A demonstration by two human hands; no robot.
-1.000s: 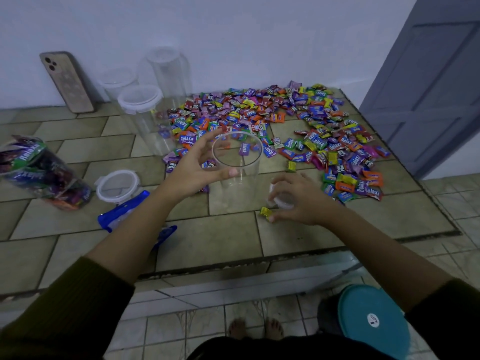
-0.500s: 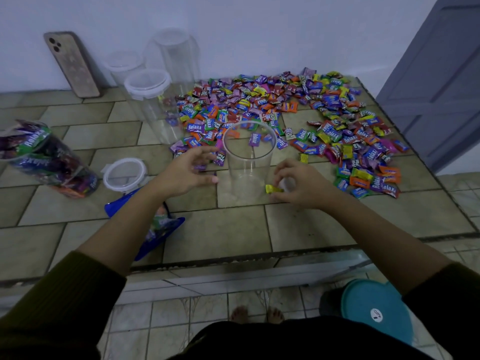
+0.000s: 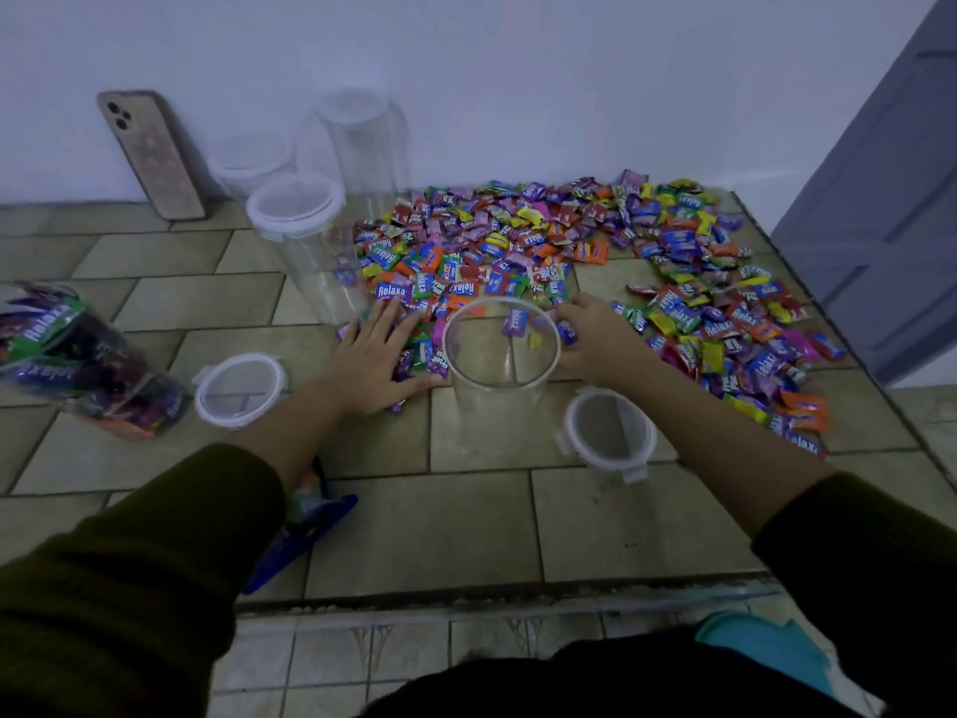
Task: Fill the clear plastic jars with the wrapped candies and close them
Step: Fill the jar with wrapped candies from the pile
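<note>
The left hand (image 3: 380,362) has been moved onto the crinkly candies (image 3: 518,251), fingers spread flat. The round lid (image 3: 611,435) has been set beside the clear jar (image 3: 497,406) at centre. Fingers of the right hand (image 3: 600,339) cannot be judged.

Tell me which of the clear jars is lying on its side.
The candy-filled jar at the far left, beside a loose lid. The open jar between left hand and right hand, like the lidded jars near the wall, stands upright.

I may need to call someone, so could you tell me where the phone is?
In the head view, the phone leans against the back wall at the far left, just left of the lidded empty jars.
</note>
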